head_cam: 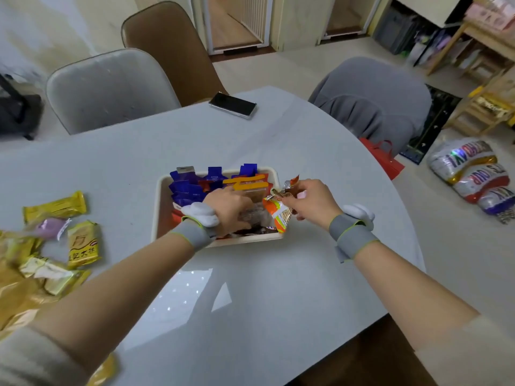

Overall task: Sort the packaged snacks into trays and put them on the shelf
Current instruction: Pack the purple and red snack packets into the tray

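I see the cream tray [160,207] on the grey table [250,288], packed with blue packets [185,188] at its far side. My left hand [228,208] reaches inside, fingers curled among dark packets [255,215]; whether they grip I cannot tell. My right hand [309,201] pinches an orange snack packet [278,214] at the tray's right edge. Yellow packets [80,243] lie left of the tray.

Pale grey table [250,288], rounded right edge. Cream tray [159,207] sits mid-surface, packed with snack packets. Black phone [232,105] lies flat near the far edge, well apart from the tray. Loose pile of yellow packets [55,207] along the left edge, one lilac packet [53,227] among them. Another yellow packet [104,370] at the near left edge, partly hidden by a sleeve.
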Motion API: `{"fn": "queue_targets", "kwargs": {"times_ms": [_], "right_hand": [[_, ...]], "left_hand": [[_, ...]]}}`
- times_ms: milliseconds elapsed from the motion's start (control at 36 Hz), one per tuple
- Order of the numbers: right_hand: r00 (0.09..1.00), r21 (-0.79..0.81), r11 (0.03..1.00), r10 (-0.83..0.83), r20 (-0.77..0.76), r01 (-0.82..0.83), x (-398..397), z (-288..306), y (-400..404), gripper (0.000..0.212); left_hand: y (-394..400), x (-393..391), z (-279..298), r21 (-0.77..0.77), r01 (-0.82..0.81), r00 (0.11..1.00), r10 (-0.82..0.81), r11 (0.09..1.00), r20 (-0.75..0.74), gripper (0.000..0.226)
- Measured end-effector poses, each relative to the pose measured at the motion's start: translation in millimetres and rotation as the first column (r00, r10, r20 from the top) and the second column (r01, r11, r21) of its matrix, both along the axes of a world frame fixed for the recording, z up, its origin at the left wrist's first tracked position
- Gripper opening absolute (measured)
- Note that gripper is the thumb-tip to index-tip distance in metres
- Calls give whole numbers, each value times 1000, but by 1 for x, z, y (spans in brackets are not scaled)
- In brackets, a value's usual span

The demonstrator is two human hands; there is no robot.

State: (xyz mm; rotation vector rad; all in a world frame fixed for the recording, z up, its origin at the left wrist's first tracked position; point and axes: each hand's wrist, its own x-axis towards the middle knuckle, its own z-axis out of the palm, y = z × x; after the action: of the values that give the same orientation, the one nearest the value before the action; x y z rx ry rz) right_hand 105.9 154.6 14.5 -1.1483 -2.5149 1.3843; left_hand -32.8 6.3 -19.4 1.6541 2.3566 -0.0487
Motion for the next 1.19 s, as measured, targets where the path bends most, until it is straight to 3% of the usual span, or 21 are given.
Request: {"fn": "queue_targets", "kwargs": {"times_ms": [111,222,333,389,528,667,861,972,1083,1139,1194], "right_hand": [[998,114,992,54,23,-56,-8,-3,-14,24],[996,217,973,84,1,-82,-13,-6,-26,7],[1000,266,964,13,-2,-12,-21,-17,-41,21],[998,238,971,10,56,-23,-26,-24,-49,25],[956,210,957,143,256,-199,-35,-34,-58,30],[899,272,925,135,417,-266,-50,-33,-54,26],[840,163,962,100,533,-217,-70,-36,-56,32],[772,114,948,169,612,-298,-79,-38,-54,31],[745,27,950,225,628,-310,-76,-33,-46,20],[759,-37,965,228,610,-260,-72,-35,-40,16],[812,-140,981,190,552,-135,-67,-40,-35,20]], "left_hand": [[9,-1,-9,32,-64,997,65,997,-33,23],[18,-15,-10,-39,-150,989,149,988,-6,22],[23,-26,-7,-60,-161,986,163,985,29,17],[23,-32,-8,-48,-131,989,134,990,56,18],[21,-51,-9,-24,-57,957,62,998,284,21],[24,-57,-9,-55,-38,942,54,998,331,19],[23,-49,-8,-24,-77,956,81,997,282,17],[19,-42,-1,-7,-63,969,63,998,241,25],[-1,-25,3,276,-120,977,63,954,205,12],[-11,-14,-1,229,-135,974,86,964,209,14],[-16,-6,-7,67,-158,967,140,985,213,21]]}}
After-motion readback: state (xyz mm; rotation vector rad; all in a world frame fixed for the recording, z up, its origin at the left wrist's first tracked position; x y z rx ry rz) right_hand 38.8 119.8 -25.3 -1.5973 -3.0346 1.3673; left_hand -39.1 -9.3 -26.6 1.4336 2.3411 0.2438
